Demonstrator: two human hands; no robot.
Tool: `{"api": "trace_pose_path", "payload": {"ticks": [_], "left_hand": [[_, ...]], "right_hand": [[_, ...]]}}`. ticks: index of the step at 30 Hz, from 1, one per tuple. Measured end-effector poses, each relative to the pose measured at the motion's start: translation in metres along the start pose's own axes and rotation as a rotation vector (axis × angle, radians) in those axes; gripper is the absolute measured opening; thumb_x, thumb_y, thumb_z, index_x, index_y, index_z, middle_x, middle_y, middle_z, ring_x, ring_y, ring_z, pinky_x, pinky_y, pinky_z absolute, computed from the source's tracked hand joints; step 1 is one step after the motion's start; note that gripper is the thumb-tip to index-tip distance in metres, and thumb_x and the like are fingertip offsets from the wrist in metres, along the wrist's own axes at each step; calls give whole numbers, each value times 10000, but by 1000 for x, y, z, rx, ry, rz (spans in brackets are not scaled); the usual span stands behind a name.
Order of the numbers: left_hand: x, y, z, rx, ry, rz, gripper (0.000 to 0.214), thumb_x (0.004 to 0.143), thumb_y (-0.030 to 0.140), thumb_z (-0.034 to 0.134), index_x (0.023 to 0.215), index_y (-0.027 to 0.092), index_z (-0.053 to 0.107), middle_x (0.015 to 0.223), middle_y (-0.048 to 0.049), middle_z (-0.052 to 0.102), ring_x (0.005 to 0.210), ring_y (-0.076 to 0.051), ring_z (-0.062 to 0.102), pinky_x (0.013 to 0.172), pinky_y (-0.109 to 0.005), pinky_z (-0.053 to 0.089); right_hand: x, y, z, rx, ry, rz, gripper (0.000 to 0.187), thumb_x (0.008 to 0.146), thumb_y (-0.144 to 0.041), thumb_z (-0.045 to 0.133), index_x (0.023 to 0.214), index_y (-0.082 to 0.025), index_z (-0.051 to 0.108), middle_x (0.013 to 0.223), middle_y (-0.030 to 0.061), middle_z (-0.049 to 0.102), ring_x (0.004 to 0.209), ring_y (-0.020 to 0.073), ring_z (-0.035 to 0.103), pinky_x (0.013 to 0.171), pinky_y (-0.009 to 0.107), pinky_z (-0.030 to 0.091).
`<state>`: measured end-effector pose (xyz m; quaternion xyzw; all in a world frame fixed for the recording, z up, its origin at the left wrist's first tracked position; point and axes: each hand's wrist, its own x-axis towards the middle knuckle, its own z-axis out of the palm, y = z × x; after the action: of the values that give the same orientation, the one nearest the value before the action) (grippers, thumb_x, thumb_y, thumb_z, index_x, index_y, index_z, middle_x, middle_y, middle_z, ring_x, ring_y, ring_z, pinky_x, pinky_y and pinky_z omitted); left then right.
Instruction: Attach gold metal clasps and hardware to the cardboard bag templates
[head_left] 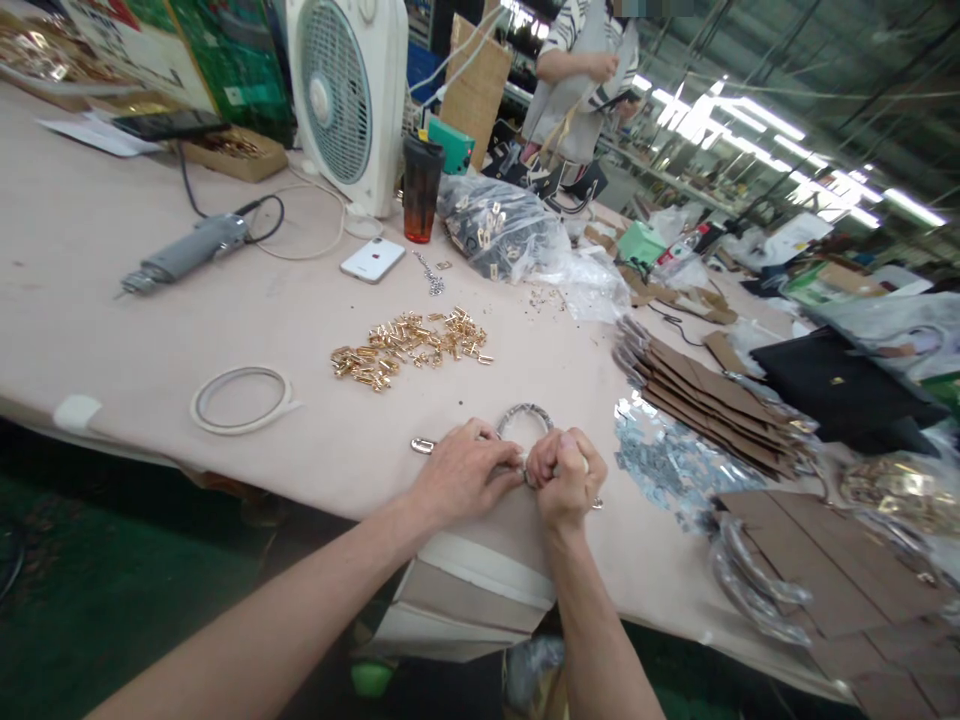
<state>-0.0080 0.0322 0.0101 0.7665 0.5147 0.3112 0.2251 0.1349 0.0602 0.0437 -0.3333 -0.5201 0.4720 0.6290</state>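
Note:
My left hand (465,470) and my right hand (566,475) meet at the table's near edge, both closed on a silvery chain strap (525,412) that loops up behind the fingers. A small metal clasp (422,445) sticks out left of my left hand. Below the hands a beige bag panel (480,580) hangs over the table edge. A pile of gold metal fittings (411,345) lies a little beyond the hands.
On the table are a grey power tool (187,250), a white tape ring (240,400), a white phone (373,260), a dark tumbler (421,190), a box fan (349,95), bagged hardware (502,230) and stacked brown pieces (697,390). A person (581,70) stands at the back.

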Motion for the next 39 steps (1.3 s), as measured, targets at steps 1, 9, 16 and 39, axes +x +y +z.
{"api": "trace_pose_path", "payload": {"ticks": [1, 9, 16, 39], "left_hand": [[0, 0, 0, 3, -2, -2, 189, 976, 419, 649, 1109, 319, 739, 1011, -41, 727, 1161, -258, 572, 963, -397, 499], [1, -1, 0, 18, -10, -7, 203, 978, 434, 641, 1101, 297, 726, 1012, -51, 714, 1162, -257, 570, 943, -389, 498], [1, 1, -1, 24, -12, -4, 210, 970, 450, 648, 1102, 302, 720, 1031, -55, 711, 1160, -266, 567, 945, -404, 506], [0, -2, 0, -14, 4, -28, 286, 914, 459, 733, 1155, 306, 727, 1112, -47, 705, 1176, -247, 580, 972, -373, 509]], "right_hand": [[1, 0, 0, -5, -3, 1, 376, 960, -318, 580, 612, -214, 484, 492, -70, 420, 374, 80, 344, 359, 215, 276], [8, -5, 1, -17, -5, 14, 388, 968, -326, 569, 608, -215, 479, 493, -68, 414, 380, 82, 352, 364, 220, 284], [7, -10, 4, 20, -3, -21, 369, 960, -319, 574, 618, -219, 478, 495, -70, 402, 382, 81, 353, 377, 224, 296], [34, 13, -1, 195, -17, 251, 377, 930, -405, 601, 640, -212, 458, 478, -104, 384, 323, 42, 250, 308, 155, 263]]}}
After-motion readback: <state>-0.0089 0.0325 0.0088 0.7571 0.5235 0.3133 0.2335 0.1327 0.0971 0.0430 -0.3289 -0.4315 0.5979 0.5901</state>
